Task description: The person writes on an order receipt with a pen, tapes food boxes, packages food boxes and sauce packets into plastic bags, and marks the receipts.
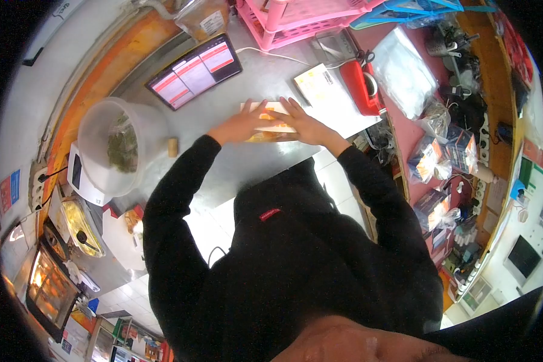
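Both hands rest on a small white box with orange and yellow markings near the front edge of the metal counter. From the left, my left hand lies over the box's left end, its fingers spread. My right hand covers the right end, with its fingers stretched out and spread over the top. The fingertips of the two hands come close together. Part of the box is hidden under the fingers.
A tablet lies behind my left hand. Left are a clear bucket with greens and a small cork-coloured cylinder. Right are a printed pad, a red tape dispenser and plastic bags. Pink baskets stand behind.
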Demonstrator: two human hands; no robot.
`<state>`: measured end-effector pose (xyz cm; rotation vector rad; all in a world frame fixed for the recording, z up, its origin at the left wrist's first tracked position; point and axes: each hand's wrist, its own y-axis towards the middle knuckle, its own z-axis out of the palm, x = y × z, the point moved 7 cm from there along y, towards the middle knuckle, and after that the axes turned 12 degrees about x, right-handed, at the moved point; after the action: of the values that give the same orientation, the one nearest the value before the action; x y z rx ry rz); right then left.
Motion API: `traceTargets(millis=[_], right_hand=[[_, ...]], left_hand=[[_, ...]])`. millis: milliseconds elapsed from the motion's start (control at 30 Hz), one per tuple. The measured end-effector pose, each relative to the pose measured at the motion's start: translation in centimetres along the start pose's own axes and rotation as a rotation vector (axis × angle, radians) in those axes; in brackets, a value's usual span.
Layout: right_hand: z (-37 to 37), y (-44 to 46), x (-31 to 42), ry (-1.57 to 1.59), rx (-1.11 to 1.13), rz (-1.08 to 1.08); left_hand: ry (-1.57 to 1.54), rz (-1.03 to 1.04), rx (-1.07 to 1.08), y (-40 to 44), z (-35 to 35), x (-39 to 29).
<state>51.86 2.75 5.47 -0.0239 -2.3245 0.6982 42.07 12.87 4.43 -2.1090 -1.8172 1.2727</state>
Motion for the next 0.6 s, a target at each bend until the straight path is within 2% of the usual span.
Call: traceTargets(millis=[67, 133, 200, 233, 333, 400, 433, 500, 533, 600], right_hand=[[-0.5, 0.3, -0.7, 0.046, 0.044, -0.006], [-1.4, 0.8, -1.3, 0.137, 0.074, -0.009], [-2.2, 1.3, -1.6, 0.227, 0.108, -0.024], [-2.6, 1.4, -1.7, 0.269, 0.127, -0.038], [-3.7, 0.9, -1.6, 0.421, 0.158, -0.008], [-3.9, 0.3, -2.0, 0.623, 0.196, 0.079], [-4.2, 0.1, -2.7, 0.648, 0.073, 0.058], [-4.0, -0.8, -4.0, 0.690, -0.174, 0.012], [-3.5, -1.6, -4.7, 0.844, -0.293, 0.123], [-1.1, -3.9, -5.4, 1.149, -0.533, 0.356]], left_hand=[[-0.005, 0.204, -0.055, 1.5, -0.3, 1.4], [-0.261, 0.243, 0.062, 1.8, -1.2, 2.4], [-0.760, 0.106, 0.352, 0.1, -3.9, 2.1], [-0.871, 0.068, 0.365, 0.2, -4.0, 2.8], [-0.877, 0.014, 0.420, 0.5, -4.2, 3.3], [-0.861, 0.043, 0.273, 1.4, -3.4, 5.3], [-0.852, 0.057, 0.199, 1.5, -3.3, 5.9], [-0.942, -0.005, -0.128, 0.2, -3.5, 7.5], [-0.981, -0.036, -0.292, -0.8, -3.5, 7.8], [-1.173, -0.260, -0.309, -1.9, -0.7, 8.0]])
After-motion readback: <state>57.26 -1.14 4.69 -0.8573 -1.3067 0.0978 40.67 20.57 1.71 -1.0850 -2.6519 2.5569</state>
